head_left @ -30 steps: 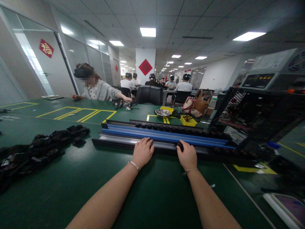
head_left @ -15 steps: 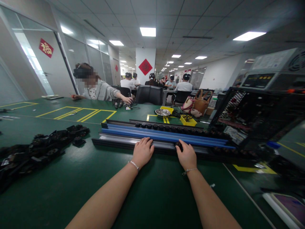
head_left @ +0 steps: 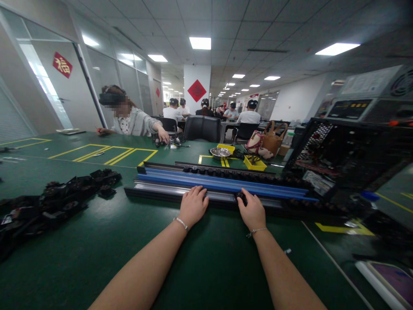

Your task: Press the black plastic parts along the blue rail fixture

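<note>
My left hand [head_left: 194, 206] lies over the nearest long black rail [head_left: 158, 190], its fingers curled onto the groove and gripping it. Farther right on that same rail, my right hand [head_left: 253, 209] is closed around a small black part [head_left: 241, 196], mostly covered by the fingers. The rail has a shiny grey channel on top. Just behind it runs a blue rail [head_left: 206, 180], parallel to it. Small dark parts sit in a row along another black rail [head_left: 226, 172] at the back.
Loose black parts [head_left: 54, 200] are heaped on the green table [head_left: 129, 258] at left. An open computer case [head_left: 342, 150] stands at right. Beyond the rails are a metal bowl [head_left: 220, 153] and a yellow tray [head_left: 254, 163]. A co-worker's hand [head_left: 163, 135] reaches over cables across the table.
My right hand has shifted very slightly left along the rail with the black part. My left hand stays put. The co-worker's hand has moved left.
</note>
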A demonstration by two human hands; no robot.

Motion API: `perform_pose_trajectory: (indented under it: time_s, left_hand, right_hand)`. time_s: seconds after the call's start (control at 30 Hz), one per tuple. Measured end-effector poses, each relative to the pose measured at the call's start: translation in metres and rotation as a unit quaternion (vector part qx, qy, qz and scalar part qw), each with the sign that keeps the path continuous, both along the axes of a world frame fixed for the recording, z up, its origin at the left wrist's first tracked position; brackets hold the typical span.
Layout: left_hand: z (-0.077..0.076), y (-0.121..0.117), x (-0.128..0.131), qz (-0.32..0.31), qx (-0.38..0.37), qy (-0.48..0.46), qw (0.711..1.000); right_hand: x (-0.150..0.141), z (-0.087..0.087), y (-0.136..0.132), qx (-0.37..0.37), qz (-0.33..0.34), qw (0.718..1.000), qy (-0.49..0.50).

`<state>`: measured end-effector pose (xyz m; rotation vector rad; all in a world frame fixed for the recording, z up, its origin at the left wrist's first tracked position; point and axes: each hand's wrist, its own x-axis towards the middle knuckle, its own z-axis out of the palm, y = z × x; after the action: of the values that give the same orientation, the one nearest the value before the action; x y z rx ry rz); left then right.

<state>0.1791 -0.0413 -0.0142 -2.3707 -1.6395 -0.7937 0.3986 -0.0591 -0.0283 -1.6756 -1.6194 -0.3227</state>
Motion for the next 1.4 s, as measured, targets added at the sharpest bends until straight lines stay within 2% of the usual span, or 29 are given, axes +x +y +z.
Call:
perform_pose_trajectory:
  time_s: [0.4,0.87,1.4]
  left_hand:
    - [-0.001,0.000,-0.001,-0.002,0.004,-0.004,1.000]
    - [-0.002,0.000,-0.001,-0.002,0.002,-0.003,1.000]
    - [-0.003,0.001,-0.001,-0.003,0.006,-0.006,1.000]
  right_hand:
    - [-0.008,0.002,-0.001,0.022,0.063,0.998,0.009]
    - [-0.014,0.005,-0.004,0.005,0.106,0.993,0.050]
    - [-0.021,0.008,-0.008,-0.028,0.153,0.986,0.053]
